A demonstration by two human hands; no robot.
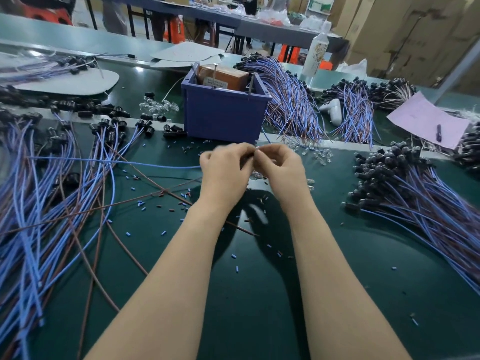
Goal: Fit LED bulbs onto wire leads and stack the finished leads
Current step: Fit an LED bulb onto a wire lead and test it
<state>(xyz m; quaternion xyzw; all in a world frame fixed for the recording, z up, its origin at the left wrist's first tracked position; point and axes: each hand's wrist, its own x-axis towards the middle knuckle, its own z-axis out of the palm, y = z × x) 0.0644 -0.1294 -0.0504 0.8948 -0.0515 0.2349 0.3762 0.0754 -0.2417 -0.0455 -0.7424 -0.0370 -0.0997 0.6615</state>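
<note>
My left hand (226,168) and my right hand (279,165) meet above the green table (259,294), fingertips together. My left hand pinches the black socket end of a wire lead whose blue wire (155,166) and brown wire (168,189) trail off to the left. My right hand pinches a small clear LED bulb (257,149) against that socket; the joint is blurred and mostly hidden by fingers. Loose clear bulbs (318,154) lie just right of my hands. A stack of leads with bulbs (405,185) lies at the right. Leads with bare sockets (52,193) spread at the left.
A blue plastic bin (223,115) holding a brown box stands right behind my hands. More wire bundles (293,100) lie behind it, with a white bottle (315,57) and pink paper (426,120) to the right. Small blue and brown insulation bits scatter over the mat.
</note>
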